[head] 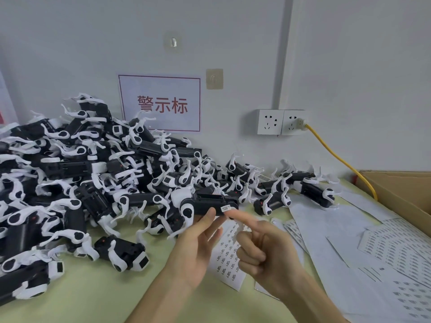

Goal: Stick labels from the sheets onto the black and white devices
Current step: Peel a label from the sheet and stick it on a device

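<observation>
We touch our left hand point(196, 250), fingers straight, to a black and white device point(210, 202) at the front of the pile point(81, 164), mid-surface point(93, 294). Our right hand point(263, 248) presses a small label point(225, 208) onto the device's end with a straight forefinger, its other fingers curled on nothing. A label sheet point(229, 252) lies under our hands, with more sheets point(384, 241) toward the right edge.

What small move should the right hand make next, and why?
Probably slide the right hand's index fingertip across the small white label to press it flat. The label already sits on the black device that the left hand steadies, and the fingertip seems to touch only one edge.
</observation>
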{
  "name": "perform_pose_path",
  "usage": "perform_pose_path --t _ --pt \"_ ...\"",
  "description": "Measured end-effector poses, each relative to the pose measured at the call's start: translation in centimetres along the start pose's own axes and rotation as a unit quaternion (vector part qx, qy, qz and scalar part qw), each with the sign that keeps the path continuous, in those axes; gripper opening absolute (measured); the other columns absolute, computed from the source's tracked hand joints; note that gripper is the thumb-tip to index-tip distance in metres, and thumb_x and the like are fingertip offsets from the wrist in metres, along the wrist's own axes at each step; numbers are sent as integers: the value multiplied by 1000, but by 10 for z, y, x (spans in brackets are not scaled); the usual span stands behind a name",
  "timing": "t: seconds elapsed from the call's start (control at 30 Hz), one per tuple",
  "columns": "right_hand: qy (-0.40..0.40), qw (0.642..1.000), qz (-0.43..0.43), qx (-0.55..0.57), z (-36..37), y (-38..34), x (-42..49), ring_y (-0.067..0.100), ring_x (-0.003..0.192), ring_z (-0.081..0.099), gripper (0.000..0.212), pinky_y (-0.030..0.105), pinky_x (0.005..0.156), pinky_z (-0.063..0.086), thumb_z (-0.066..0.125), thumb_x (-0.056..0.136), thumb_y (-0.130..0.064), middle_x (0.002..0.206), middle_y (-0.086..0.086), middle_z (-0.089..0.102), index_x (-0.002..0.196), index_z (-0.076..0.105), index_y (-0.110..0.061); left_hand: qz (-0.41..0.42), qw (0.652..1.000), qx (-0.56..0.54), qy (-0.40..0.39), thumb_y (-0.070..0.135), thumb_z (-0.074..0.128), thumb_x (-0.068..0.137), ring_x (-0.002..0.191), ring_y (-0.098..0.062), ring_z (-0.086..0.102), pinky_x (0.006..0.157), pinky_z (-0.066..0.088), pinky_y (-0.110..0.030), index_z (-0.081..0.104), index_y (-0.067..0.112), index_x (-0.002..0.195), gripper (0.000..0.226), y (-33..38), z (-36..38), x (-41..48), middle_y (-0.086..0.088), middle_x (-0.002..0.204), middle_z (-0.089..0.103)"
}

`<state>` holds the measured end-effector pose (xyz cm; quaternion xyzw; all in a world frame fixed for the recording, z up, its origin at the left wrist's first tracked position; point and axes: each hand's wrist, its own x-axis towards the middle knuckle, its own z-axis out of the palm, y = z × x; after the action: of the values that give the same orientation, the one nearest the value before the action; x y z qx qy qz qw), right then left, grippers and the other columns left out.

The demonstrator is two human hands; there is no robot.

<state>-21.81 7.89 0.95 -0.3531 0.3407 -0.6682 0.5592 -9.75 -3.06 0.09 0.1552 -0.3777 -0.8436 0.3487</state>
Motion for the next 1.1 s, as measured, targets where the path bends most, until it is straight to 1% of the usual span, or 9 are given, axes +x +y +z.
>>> perform_pose_path --t 0.13,0.2,0.27,0.43,0.57,0.67,0.8,0.9,1.1 --pt "-20 998 46 -33 8 12 3 8 44 16 59 18 39 19 70 71 -33 51 -4 21 129 70 -26 7 997 -73 13 22 71 79 110 -20 65 103 46 -38 69 17 76 5 -1 -2 2 0 96 61" --pt "-21 998 53 2 9 16 3 9 45 17 60 18 39 19 71 73 -33 55 -3 23 132 68 -28 7 996 -90 -12 25 71 82 101 -19 67 104 45 -38 58 16 76 18 0 -4 2 0 84 57" --pt "-25 997 56 38 8 18 4 8 46 17 61 19 39 17 69 76 -33 59 -3 25 136 65 -30 3 995 -92 -32 30 70 86 94 -18 68 106 43 -38 52 15 79 24 3 -4 1 0 79 58" --pt "-43 996 55 61 8 22 5 9 50 16 60 21 42 14 66 80 -33 67 -4 28 140 62 -33 -9 997 -67 -35 27 72 85 92 -17 70 101 45 -37 59 13 88 19 1 -5 0 -3 87 63" --pt "-62 994 48 79 7 23 5 9 52 21 58 19 42 17 57 87 -33 72 -3 32 145 56 -32 -17 998 -54 -29 24 75 88 118 -25 64 117 38 -44 68 12 88 14 -1 -8 2 -13 108 65" --pt "-70 993 48 81 6 24 6 8 52 21 57 18 42 18 54 89 -33 73 -3 32 146 55 -30 -10 999 -40 -25 27 72 87 107 -20 67 114 39 -41 74 15 77 15 -1 -7 2 -7 97 68" --pt "-84 993 47 74 5 25 6 9 53 21 59 18 42 19 54 90 -35 75 -2 33 148 52 -29 -9 999 -32 -25 29 74 81 90 -14 71 97 46 -35 75 15 77 15 0 -6 1 -5 90 71" --pt "-88 992 47 73 4 25 6 9 53 20 59 19 42 18 55 90 -36 75 -2 33 148 52 -28 -10 999 -33 -18 28 75 78 89 -16 70 92 48 -34 70 12 83 18 1 -4 0 -7 90 70" --pt "-84 993 51 72 4 25 6 10 53 19 61 20 43 17 62 87 -38 75 -2 34 147 54 -29 -8 1000 -25 -12 28 74 80 94 -15 68 94 49 -34 65 8 95 26 2 -4 -1 -8 94 67"
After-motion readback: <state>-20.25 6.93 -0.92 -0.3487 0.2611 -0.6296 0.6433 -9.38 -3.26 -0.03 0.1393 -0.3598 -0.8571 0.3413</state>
